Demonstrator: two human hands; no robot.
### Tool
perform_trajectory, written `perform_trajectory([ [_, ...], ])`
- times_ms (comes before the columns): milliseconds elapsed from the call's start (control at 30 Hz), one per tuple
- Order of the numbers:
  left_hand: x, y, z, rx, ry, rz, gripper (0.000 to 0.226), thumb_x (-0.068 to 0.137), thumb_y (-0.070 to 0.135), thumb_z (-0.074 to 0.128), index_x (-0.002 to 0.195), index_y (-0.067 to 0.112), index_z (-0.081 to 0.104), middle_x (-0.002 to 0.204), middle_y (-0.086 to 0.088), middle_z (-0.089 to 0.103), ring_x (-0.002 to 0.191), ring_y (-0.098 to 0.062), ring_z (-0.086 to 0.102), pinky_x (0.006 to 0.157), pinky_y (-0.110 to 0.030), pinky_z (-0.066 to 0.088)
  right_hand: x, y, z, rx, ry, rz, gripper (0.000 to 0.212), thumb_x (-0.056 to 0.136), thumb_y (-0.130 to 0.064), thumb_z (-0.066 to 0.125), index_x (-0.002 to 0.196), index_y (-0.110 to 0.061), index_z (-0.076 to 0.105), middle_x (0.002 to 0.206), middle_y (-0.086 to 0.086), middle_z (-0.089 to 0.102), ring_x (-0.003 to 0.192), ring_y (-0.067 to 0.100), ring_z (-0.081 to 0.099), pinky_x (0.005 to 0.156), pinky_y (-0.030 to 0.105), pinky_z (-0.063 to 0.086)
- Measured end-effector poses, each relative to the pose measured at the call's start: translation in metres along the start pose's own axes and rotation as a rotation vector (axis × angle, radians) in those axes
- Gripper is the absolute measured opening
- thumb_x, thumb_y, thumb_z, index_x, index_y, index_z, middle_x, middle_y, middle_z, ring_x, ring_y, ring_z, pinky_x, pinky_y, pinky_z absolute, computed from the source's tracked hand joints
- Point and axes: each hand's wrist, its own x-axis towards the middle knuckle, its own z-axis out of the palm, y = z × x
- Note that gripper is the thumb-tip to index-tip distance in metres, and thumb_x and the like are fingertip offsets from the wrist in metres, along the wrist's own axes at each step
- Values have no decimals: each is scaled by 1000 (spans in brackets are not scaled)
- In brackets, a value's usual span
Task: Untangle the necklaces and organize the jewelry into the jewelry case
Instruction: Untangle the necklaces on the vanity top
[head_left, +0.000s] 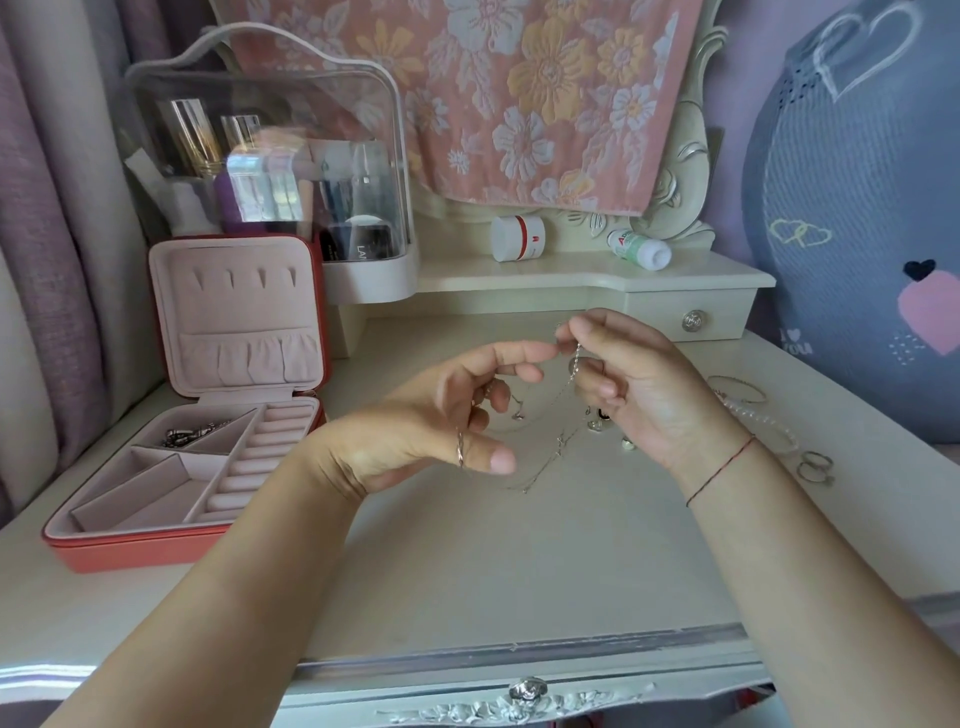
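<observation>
Both my hands are raised over the cream dressing table (467, 571), working thin silver necklace chains (550, 457). My right hand (639, 384) pinches a chain with a small pendant near its top. My left hand (447, 415) has its forefinger stretched to the same chain, other fingers curled with strands looped over them; a ring sits on its thumb. The chains hang down and trail onto the tabletop. The open pink jewelry case (192, 452) lies at the left, with a silver piece (187, 434) in its back compartment.
Bracelets and a bead strand (753, 410), rings (815, 467) and small earrings (597, 423) lie on the table to the right of my hands. A clear cosmetics box (270, 171) stands behind the case. Two small jars (519, 238) sit on the raised shelf.
</observation>
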Motion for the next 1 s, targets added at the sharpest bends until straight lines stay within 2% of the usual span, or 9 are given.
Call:
perform_trajectory([
  [67,1,-1,2,51,-59,-22,85,50,19,81,126,48,58,113,21,51,85,-2,42,71,-13,36,-1,-1,1,-1,-22,-18,14,77,-23,61,68,-20,71,76,-3,61,42,5,28,46,19,15],
  [167,1,-2,2,82,-87,-50,87,49,17,78,127,50,56,115,20,49,87,-3,42,71,-13,36,-1,-1,1,2,-24,-34,9,76,-22,61,72,-17,68,75,-7,64,42,5,29,46,18,17],
  [400,-1,-1,4,212,-128,-116,93,48,27,82,129,57,48,120,29,48,92,0,44,78,-10,34,-1,-1,0,-24,-19,-57,11,76,-24,62,78,-13,66,72,-8,61,42,5,28,48,20,16],
  [533,-3,0,9,261,-136,-169,93,54,6,71,137,38,45,122,23,48,97,-4,43,80,-14,34,-2,-2,1,-96,-12,-49,18,76,-26,61,85,-10,62,71,-12,63,42,4,28,51,25,15],
  [633,-5,4,10,227,-110,-167,83,58,-1,65,134,28,49,118,18,48,96,-6,42,80,-15,34,-3,-3,3,-89,-1,-48,15,76,-25,61,82,-11,63,72,-12,64,42,4,28,47,20,18],
  [700,-4,5,11,164,-47,-159,71,60,3,66,127,25,54,111,12,49,88,-6,43,75,-15,37,-3,-2,4,-78,4,-46,14,75,-24,61,80,-12,63,73,-11,65,42,4,28,46,17,18],
  [767,-1,4,10,99,96,-164,61,61,11,70,120,23,58,102,7,49,75,-7,44,65,-17,37,-3,-2,4,-67,-1,-46,13,75,-24,61,80,-12,63,73,-10,65,43,5,28,46,18,17],
  [867,3,3,10,32,332,-221,59,65,18,79,119,20,56,88,6,50,53,-8,37,49,-19,28,-3,-2,4,-70,-31,-32,16,76,-24,60,83,-10,63,70,-10,62,42,4,28,46,18,16],
  [1000,5,4,15,135,428,-187,35,78,17,77,110,18,64,80,6,52,45,-3,39,43,-14,29,-3,0,5,-13,-106,24,14,78,-21,59,82,-11,67,74,-4,59,43,5,31,43,16,18],
])
